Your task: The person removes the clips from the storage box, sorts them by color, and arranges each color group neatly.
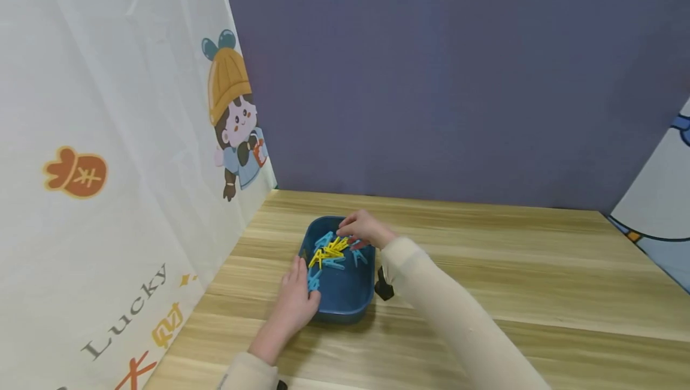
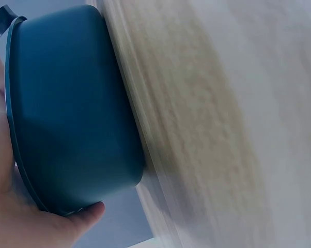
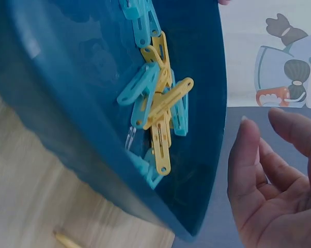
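A dark blue plastic basin [image 1: 345, 314] holds several clothespins, some yellow [image 3: 169, 103] and some light blue [image 3: 140, 85], heaped toward its far and left sides. My left hand [image 1: 293, 297] grips the basin's left near corner. In the left wrist view its thumb [image 2: 88, 217] lies round the outside of the wall, while the other fingers go over the rim and are partly hidden. Over the far right rim hovers my right hand [image 1: 365, 229], its thumb and forefinger apart. Nothing shows between those fingers in the right wrist view.
The basin stands on a wood-grain table [image 1: 485, 258]. A small yellow piece [image 3: 67, 239] lies on the tabletop beside it. A printed white sheet [image 1: 135, 108] hangs along the left edge, and a dark grey-blue panel [image 1: 431, 78] closes off the back.
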The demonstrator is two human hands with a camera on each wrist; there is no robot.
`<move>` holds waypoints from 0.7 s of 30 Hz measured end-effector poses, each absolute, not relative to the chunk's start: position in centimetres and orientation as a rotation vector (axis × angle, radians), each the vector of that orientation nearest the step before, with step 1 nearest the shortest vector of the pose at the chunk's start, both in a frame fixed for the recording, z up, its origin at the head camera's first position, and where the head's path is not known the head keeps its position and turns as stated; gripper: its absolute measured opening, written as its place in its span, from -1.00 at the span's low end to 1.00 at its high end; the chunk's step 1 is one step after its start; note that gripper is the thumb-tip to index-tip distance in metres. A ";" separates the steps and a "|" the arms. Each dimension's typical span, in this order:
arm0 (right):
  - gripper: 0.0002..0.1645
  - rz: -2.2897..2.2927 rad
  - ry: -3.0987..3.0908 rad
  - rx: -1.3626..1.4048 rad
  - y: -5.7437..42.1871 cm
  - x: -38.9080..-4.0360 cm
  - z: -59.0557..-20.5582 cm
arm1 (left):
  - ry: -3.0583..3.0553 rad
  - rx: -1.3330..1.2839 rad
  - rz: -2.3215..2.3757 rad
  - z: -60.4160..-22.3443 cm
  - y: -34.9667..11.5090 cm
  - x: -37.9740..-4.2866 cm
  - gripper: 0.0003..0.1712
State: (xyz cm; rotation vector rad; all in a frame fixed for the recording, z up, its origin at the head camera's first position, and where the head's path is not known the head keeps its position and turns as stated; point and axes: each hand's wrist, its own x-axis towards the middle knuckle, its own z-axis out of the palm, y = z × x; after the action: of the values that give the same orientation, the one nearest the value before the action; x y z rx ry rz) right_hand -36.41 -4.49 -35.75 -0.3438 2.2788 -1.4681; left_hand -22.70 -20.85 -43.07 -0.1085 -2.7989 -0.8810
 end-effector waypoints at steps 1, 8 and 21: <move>-0.56 -1.473 2.275 -0.345 -4.7 -36.4 -35.9 | -2.798 -0.107 -0.883 -43.0 -20.8 -22.7 -0.19; -0.58 -1.458 2.291 -0.339 -6.0 -36.1 -36.4 | -2.792 -0.113 -0.872 -42.8 -20.8 -22.6 -0.19; -0.86 -1.366 2.392 -0.287 -7.6 -36.2 -37.6 | -2.800 -0.100 -0.880 -42.7 -20.6 -22.4 -0.20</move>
State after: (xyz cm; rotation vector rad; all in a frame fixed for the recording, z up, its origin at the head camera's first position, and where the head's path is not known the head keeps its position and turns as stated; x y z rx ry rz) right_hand -36.24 -7.61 -37.60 -0.2867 2.3917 -1.3657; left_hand -22.42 -20.64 -42.69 -0.0996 -2.8003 -0.8799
